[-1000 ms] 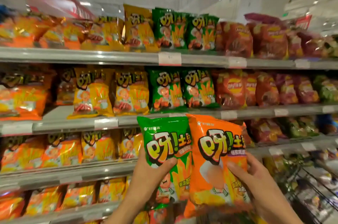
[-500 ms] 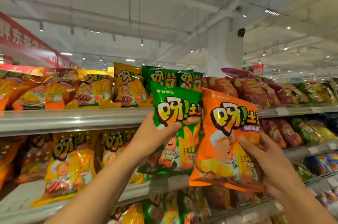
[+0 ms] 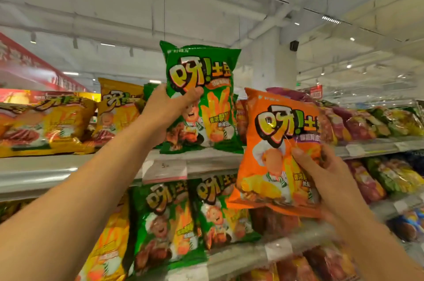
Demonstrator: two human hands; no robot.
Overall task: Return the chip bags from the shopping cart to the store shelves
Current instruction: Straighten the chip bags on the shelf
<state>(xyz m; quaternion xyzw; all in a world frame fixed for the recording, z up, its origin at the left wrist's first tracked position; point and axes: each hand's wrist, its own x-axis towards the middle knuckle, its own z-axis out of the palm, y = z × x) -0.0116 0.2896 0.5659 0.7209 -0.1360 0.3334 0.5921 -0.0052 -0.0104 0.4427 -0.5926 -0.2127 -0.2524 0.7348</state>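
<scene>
Fingers of the left hand (image 3: 168, 106) pinch the green chip bag (image 3: 202, 97) upright, its base just above the top shelf (image 3: 68, 170), long axis vertical, nearer the green row than the right hand (image 3: 325, 179), which grips the orange chip bag (image 3: 275, 143) lower. Two bags held, one each.

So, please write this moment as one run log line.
left hand: holds green foil chip bag at top shelf | right hand: holds orange foil chip bag, lower
</scene>
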